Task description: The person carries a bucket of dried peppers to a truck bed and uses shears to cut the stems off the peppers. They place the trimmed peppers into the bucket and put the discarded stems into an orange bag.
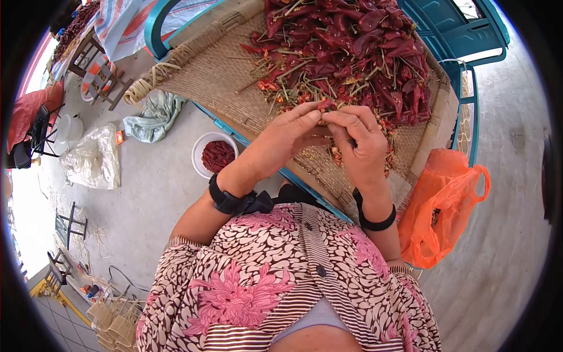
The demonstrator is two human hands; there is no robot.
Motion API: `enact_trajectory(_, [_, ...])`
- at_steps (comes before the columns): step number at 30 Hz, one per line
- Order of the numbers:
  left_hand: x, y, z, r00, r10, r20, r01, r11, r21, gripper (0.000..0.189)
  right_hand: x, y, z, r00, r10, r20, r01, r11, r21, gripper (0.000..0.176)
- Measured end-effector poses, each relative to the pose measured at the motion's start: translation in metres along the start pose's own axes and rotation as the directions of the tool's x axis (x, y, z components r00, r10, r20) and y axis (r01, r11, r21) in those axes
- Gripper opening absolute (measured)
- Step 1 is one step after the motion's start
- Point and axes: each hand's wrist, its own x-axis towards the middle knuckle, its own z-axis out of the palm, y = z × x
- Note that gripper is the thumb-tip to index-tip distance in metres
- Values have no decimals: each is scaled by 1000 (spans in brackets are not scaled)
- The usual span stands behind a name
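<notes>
My left hand and my right hand meet over the near part of a woven tray. Between their pinched fingertips is a small dried red chili pepper, mostly covered by the fingers. Just beyond the hands lies a large heap of dried red chili peppers, many with stems. Broken stems, seeds and red scraps are scattered on the weave below and around my fingers.
A white bowl of red chilies stands on the floor to the left. An orange plastic bag hangs at the tray's right side. Blue-green metal framing surrounds the tray. Plastic bags and small stools are farther left.
</notes>
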Motion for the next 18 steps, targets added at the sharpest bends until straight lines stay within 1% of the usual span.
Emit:
enact_trajectory(1, [-1, 0, 0, 1000, 7, -23, -6, 999, 35, 43, 1, 0, 0, 1000, 5, -1, -5, 1000, 3, 33])
enact_trajectory(4, [-4, 6, -4, 992, -40, -118, 81, 927, 366, 41, 2, -4, -2, 998, 57, -12, -57, 996, 66, 28])
enact_trajectory(5, [-4, 7, -5, 990, 17, -137, 52, 873, 484, 40, 1, -3, -3, 999, 50, 8, -51, 996, 72, 27])
enact_trajectory(7, [-4, 7, -6, 980, 131, -152, 11, 719, 695, 40, 0, -1, -5, 998, 37, 48, -41, 996, 83, 26])
enact_trajectory(10, [-3, 7, -7, 979, 181, -98, -89, 802, 590, 39, 4, -3, -6, 998, -55, 30, 52, 995, 83, 25])
enact_trajectory(13, [-7, 12, -3, 985, 132, -107, -74, 902, 425, 33, 5, -5, -6, 996, -85, 38, 86, 995, -45, 24])
enact_trajectory(16, [-4, 4, 2, 980, 179, -85, -149, 949, 279, 29, 3, -2, -3, 991, -127, 46, 130, 988, -87, 25])
enact_trajectory(18, [-4, 1, -3, 987, 120, -105, -79, 940, 333, 28, 2, -3, -2, 991, -107, 75, 113, 990, -79, 25])
